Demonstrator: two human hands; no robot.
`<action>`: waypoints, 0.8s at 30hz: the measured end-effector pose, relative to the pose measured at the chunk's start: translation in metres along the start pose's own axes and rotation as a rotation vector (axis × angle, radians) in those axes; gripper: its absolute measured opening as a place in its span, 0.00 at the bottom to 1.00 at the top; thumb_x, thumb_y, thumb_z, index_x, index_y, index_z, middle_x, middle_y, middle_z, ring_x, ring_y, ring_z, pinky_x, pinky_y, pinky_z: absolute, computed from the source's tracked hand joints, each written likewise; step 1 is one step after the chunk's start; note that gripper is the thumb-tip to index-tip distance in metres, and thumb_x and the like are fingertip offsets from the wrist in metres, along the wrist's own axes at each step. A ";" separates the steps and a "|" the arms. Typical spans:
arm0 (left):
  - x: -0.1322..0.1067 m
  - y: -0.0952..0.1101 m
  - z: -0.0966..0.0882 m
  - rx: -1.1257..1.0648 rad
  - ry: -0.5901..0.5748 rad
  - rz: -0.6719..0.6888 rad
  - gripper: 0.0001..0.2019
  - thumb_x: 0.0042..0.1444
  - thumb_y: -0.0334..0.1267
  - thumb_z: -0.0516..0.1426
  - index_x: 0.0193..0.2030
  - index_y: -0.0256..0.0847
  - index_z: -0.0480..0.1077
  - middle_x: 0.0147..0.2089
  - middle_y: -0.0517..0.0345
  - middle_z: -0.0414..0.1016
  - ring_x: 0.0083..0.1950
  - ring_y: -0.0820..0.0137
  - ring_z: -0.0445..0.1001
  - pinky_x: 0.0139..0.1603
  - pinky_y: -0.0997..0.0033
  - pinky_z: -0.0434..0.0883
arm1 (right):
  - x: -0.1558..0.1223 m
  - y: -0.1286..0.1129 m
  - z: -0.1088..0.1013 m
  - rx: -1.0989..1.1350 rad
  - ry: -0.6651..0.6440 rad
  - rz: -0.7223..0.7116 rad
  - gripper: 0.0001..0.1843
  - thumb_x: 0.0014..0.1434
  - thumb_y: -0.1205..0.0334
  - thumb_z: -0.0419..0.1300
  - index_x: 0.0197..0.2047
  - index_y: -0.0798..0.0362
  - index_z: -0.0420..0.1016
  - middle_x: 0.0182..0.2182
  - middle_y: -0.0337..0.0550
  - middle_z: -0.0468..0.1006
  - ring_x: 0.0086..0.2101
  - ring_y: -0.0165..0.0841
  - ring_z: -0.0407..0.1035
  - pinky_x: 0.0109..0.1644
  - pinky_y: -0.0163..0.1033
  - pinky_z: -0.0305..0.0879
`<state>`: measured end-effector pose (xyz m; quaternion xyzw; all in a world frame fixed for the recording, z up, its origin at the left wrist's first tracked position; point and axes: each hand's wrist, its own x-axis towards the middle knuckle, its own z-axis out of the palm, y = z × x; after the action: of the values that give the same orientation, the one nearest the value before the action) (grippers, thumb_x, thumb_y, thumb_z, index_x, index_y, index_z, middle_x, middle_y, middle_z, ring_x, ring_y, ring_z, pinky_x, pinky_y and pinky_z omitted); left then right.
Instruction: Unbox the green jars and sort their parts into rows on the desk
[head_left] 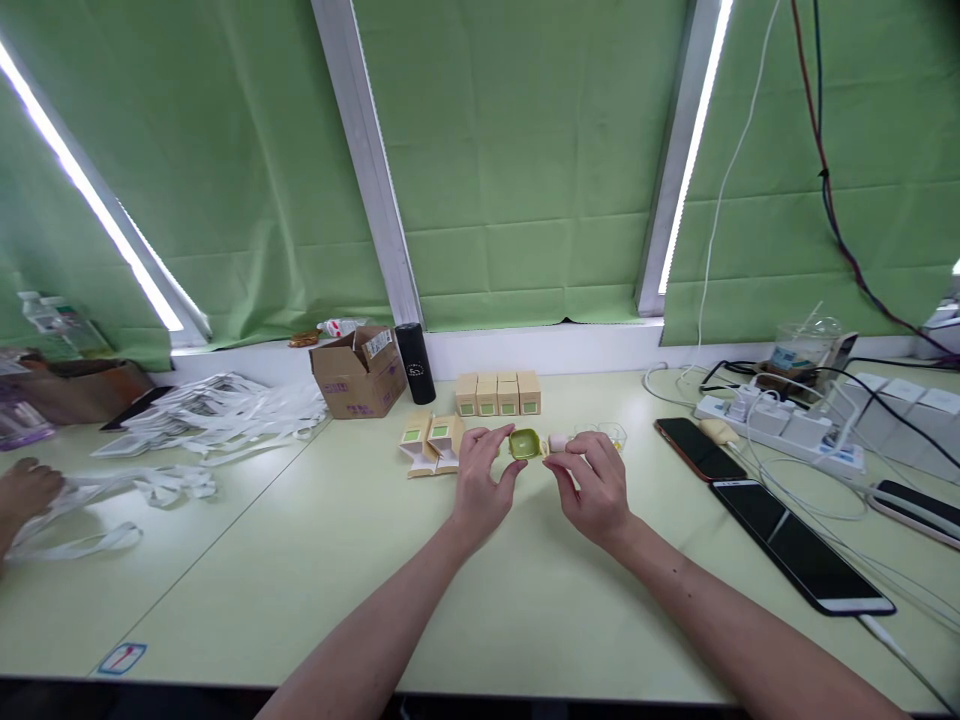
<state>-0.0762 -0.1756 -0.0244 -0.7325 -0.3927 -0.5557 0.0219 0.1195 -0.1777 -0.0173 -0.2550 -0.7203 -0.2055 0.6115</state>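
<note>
My left hand (pixel 480 482) and my right hand (pixel 592 485) meet over the pale green table (pixel 315 560), fingers curled. Between their fingertips sits a small green open case (pixel 525 443); my left thumb and fingers pinch its left side. My right fingers close on a small pinkish piece (pixel 559 442) just right of the case. Two opened tan cartons (pixel 431 440) lie left of my left hand. A row of several shut tan boxes (pixel 497 394) stands behind. A small clear cup (pixel 611 434) sits behind my right hand.
A cardboard box (pixel 358 372) and a black cylinder (pixel 415 363) stand at the back. White straps (pixel 225 405) lie heaped to the left, where another person's hand (pixel 26 490) rests. Phones (pixel 688 447) (pixel 799 545), a power strip (pixel 780 425) and cables fill the right.
</note>
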 end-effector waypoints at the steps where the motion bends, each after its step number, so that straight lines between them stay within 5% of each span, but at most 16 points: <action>1: 0.000 0.000 0.000 -0.018 0.010 -0.025 0.22 0.64 0.35 0.62 0.64 0.47 0.71 0.52 0.48 0.79 0.55 0.57 0.71 0.56 0.53 0.73 | 0.000 0.000 0.000 0.016 0.001 0.016 0.09 0.65 0.73 0.62 0.42 0.49 0.76 0.34 0.45 0.74 0.37 0.39 0.70 0.41 0.47 0.71; 6: 0.003 -0.004 0.002 -0.180 0.071 -0.262 0.11 0.67 0.44 0.60 0.53 0.45 0.76 0.50 0.48 0.79 0.52 0.61 0.76 0.53 0.58 0.73 | 0.002 0.000 -0.001 0.114 -0.021 0.096 0.09 0.66 0.72 0.60 0.44 0.48 0.75 0.36 0.46 0.80 0.39 0.40 0.74 0.44 0.50 0.73; 9: 0.009 -0.009 0.003 -0.430 0.097 -0.532 0.16 0.65 0.54 0.61 0.46 0.42 0.74 0.45 0.47 0.82 0.45 0.63 0.78 0.44 0.63 0.72 | 0.004 -0.001 -0.001 0.182 -0.005 0.208 0.07 0.67 0.70 0.60 0.42 0.48 0.76 0.36 0.45 0.81 0.39 0.40 0.75 0.45 0.50 0.73; 13: 0.015 -0.012 0.001 -0.846 0.096 -0.789 0.22 0.61 0.59 0.63 0.40 0.40 0.70 0.43 0.42 0.85 0.39 0.65 0.77 0.36 0.67 0.68 | 0.002 0.002 0.003 0.305 -0.042 0.545 0.05 0.67 0.61 0.63 0.38 0.49 0.78 0.35 0.45 0.82 0.39 0.40 0.75 0.44 0.47 0.73; 18: 0.017 -0.013 -0.004 -1.097 0.151 -0.891 0.20 0.59 0.53 0.66 0.41 0.38 0.70 0.46 0.36 0.85 0.38 0.66 0.78 0.36 0.66 0.67 | -0.003 0.017 0.017 0.547 -0.099 1.002 0.12 0.60 0.51 0.69 0.37 0.52 0.80 0.34 0.46 0.83 0.36 0.39 0.76 0.44 0.46 0.74; 21: 0.017 -0.013 -0.005 -1.094 0.189 -0.907 0.20 0.59 0.53 0.66 0.42 0.37 0.71 0.47 0.35 0.85 0.38 0.65 0.79 0.36 0.66 0.66 | -0.001 0.028 0.025 0.539 -0.148 1.008 0.12 0.60 0.51 0.68 0.36 0.52 0.79 0.33 0.45 0.82 0.35 0.38 0.74 0.43 0.46 0.72; 24: 0.018 -0.015 -0.007 -1.030 0.243 -0.917 0.20 0.59 0.53 0.66 0.43 0.38 0.71 0.47 0.37 0.85 0.42 0.63 0.81 0.35 0.68 0.66 | 0.000 0.037 0.032 0.385 -0.276 0.840 0.07 0.63 0.56 0.65 0.35 0.50 0.79 0.34 0.43 0.82 0.38 0.39 0.73 0.46 0.47 0.70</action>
<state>-0.0892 -0.1582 -0.0129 -0.3428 -0.3434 -0.7024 -0.5208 0.1174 -0.1289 -0.0229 -0.4312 -0.6543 0.2321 0.5763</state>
